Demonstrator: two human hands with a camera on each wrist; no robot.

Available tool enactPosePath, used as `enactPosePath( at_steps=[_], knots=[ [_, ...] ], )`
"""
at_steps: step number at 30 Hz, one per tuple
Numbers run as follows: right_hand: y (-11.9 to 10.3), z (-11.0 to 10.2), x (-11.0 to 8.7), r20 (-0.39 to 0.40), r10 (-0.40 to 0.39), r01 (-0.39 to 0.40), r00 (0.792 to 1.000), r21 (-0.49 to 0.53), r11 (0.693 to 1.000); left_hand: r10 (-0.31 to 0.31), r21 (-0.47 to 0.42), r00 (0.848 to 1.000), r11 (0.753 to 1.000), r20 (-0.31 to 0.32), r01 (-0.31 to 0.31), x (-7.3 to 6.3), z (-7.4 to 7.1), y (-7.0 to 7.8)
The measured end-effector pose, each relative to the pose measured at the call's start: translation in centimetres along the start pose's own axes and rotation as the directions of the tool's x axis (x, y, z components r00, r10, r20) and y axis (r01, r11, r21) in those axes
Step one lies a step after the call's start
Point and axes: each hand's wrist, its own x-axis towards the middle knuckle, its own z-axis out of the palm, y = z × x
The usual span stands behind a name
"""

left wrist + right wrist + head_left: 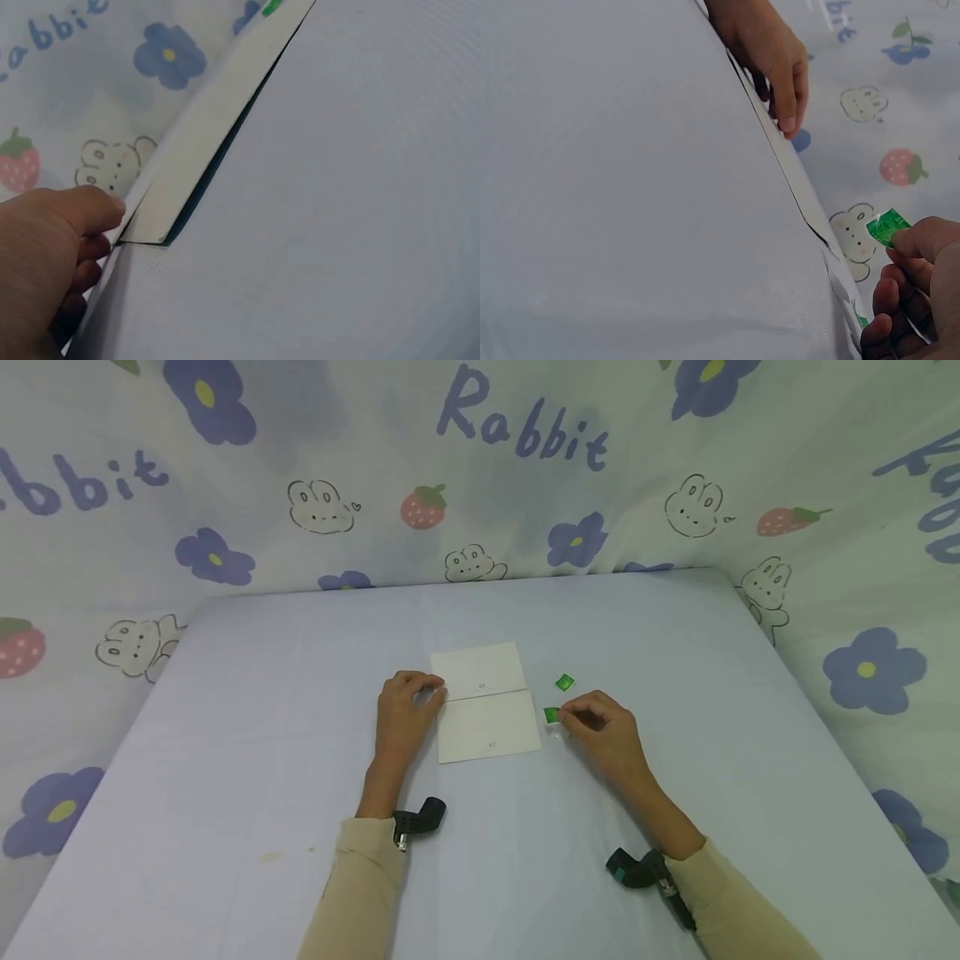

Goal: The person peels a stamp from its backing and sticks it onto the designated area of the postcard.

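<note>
A cream folded card [489, 727] lies opened out on the table, with a crease across its middle and a small printed mark on each half. Its underside shows dark blue in the left wrist view. My left hand [405, 710] rests at the card's left edge by the crease, thumb and forefinger touching it. Right of the card, my right hand [606, 735] pinches a small green shiny square [886, 227] between thumb and forefinger, its other fingers curled below. A second green square [565, 682] lies flat on the table just beyond that hand.
A white cloth covers the table [247, 735], with faint stains [270, 857] toward the front left. A printed curtain [360, 443] with rabbits, flowers and strawberries hangs behind and at the sides. Each wrist wears a black camera mount [420, 817].
</note>
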Motion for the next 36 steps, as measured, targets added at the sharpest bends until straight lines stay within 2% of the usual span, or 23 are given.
enactPosePath(
  at_steps=[4, 9, 16, 24, 36],
  knots=[
    [0.1, 0.0, 0.2, 0.001, -0.021, 0.021, 1.000, 0.013, 1.000, 0.022, 0.017, 1.000, 1.000, -0.010, -0.022, 0.1, 0.1, -0.1],
    [0.3, 0.2, 0.7, -0.004, -0.044, 0.044, 0.999, 0.006, 0.999, 0.022, 0.023, 1.000, 0.999, -0.003, -0.022, 0.0, 0.2, -0.2],
    [-3.7, 0.2, 0.6, -0.019, -0.055, 0.055, 0.998, -0.024, 0.998, 0.032, 0.030, 0.999, 0.999, -0.011, -0.032, 0.0, 0.4, -0.4],
    [0.0, 1.1, 2.4, -0.035, -0.053, 0.053, 0.998, 0.008, 0.999, 0.030, 0.035, 1.000, 0.999, -0.004, -0.030, 0.0, 0.2, -0.2],
    [0.5, 1.7, 3.4, -0.033, -0.057, 0.056, 0.998, -0.034, 0.998, 0.005, 0.039, 1.000, 0.999, 0.008, -0.005, -0.1, 0.2, 0.1]
  ],
)
